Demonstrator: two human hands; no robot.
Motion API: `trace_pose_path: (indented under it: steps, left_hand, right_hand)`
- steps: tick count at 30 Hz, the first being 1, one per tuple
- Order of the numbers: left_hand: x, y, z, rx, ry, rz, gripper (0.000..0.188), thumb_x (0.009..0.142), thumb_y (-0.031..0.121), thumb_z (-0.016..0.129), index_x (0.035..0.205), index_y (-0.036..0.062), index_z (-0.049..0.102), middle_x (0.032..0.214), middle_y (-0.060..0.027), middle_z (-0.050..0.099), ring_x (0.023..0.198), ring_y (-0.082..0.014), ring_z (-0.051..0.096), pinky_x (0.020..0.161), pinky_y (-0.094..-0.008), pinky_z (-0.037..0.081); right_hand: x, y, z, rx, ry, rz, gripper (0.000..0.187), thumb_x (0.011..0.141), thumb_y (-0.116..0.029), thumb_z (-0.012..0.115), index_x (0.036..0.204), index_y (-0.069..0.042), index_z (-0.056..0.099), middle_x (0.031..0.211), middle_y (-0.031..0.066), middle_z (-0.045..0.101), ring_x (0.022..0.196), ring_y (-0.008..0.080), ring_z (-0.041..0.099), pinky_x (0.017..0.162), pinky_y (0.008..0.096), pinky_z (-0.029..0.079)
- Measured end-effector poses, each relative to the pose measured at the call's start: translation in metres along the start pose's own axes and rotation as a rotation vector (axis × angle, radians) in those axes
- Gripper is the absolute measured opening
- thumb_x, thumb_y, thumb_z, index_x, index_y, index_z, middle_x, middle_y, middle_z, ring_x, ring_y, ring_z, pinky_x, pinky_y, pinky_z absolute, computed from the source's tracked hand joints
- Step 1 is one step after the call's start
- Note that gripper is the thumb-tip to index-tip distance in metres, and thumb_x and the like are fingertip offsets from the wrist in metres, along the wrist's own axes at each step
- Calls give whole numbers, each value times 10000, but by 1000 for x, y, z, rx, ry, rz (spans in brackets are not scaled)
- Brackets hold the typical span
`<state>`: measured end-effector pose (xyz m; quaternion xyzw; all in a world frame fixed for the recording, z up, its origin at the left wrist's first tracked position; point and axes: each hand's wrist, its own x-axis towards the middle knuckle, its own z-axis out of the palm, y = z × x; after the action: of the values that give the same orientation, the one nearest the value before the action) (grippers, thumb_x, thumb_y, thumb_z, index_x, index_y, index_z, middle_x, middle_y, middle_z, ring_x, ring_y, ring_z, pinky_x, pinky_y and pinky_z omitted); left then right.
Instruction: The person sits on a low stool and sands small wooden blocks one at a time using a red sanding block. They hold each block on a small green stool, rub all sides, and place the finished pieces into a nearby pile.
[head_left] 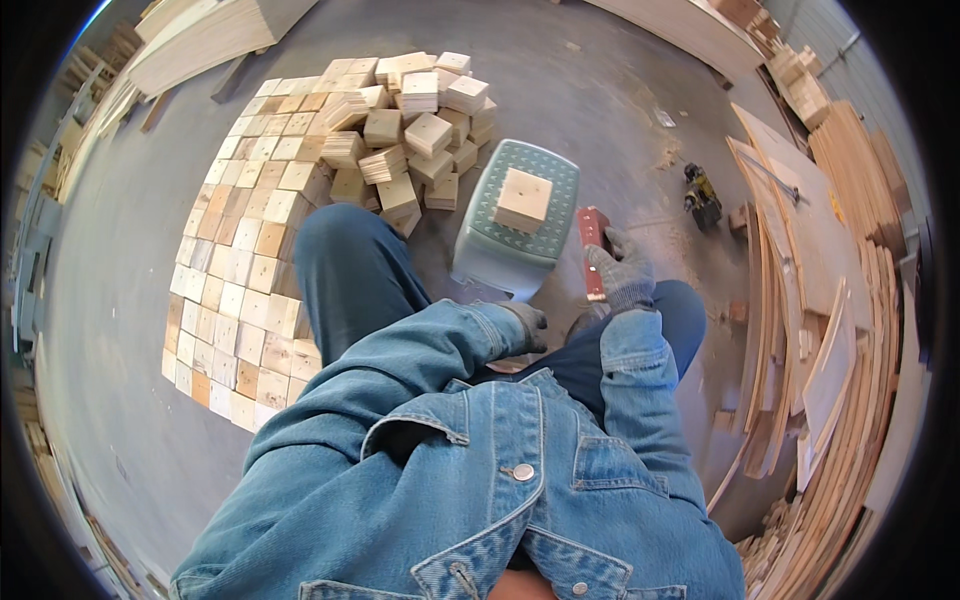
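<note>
My right hand (625, 272), in a grey knit glove, is closed around a long, narrow red box (593, 250) with pale marks, upright beside the stool. My left hand (528, 325), gloved in grey, hangs low between my knees. Its fingers are partly hidden by the sleeve; they look loosely bent and apart, with nothing visible in them. Before me stands a pale green plastic stool (482, 210) with a dimpled top. On that top rests a square wooden block (523, 198) made of layered boards, touched by neither hand.
A big stack of square wooden blocks (240, 290) stands to my left, its far end a loose heap (430, 135). A yellow and black power tool (703, 195) lies on the floor at right. Beyond it lean boards and long planks (790, 290). Stacked sheets (205, 45) lie far left.
</note>
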<state>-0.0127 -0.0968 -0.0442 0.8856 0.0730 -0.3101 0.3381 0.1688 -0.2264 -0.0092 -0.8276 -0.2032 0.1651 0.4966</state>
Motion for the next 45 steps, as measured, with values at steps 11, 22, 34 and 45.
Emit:
trace_pose_path:
  steps: [11, 22, 34, 45]
  left_hand:
    - [-20, 2, -62, 28, 5, 34, 657, 913, 483, 708, 1482, 164, 629, 1446, -175, 665, 1341, -361, 631, 1144, -463, 482]
    - [-11, 10, -80, 24, 252, 186, 639, 913, 470, 728, 1458, 148, 645, 1392, -172, 688, 1302, -353, 652, 1117, -455, 502]
    - [-8, 2, -67, 41, 222, 208, 619, 914, 456, 750, 1432, 129, 661, 1333, -169, 712, 1261, -345, 675, 1087, -446, 523]
    - [22, -26, -26, 92, -40, 41, 601, 914, 443, 771, 1408, 113, 676, 1280, -166, 735, 1222, -337, 696, 1060, -438, 542]
  right_hand:
    - [-8, -3, 42, -21, 4, 96, 573, 859, -126, 910, 1364, 12, 677, 1254, 163, 744, 1099, 223, 720, 982, 359, 589]
    - [-10, -17, 55, 71, -30, 91, 558, 892, -72, 864, 1395, 39, 650, 1276, 164, 732, 1052, 212, 729, 883, 341, 628]
    - [-42, -62, 51, 159, -51, 34, 544, 915, 2, 814, 1413, 84, 613, 1300, 185, 714, 1118, 222, 719, 946, 342, 613]
    - [-21, -48, 55, 219, -70, 10, 584, 881, -87, 883, 1391, 57, 638, 1256, 178, 740, 1114, 220, 722, 970, 342, 599]
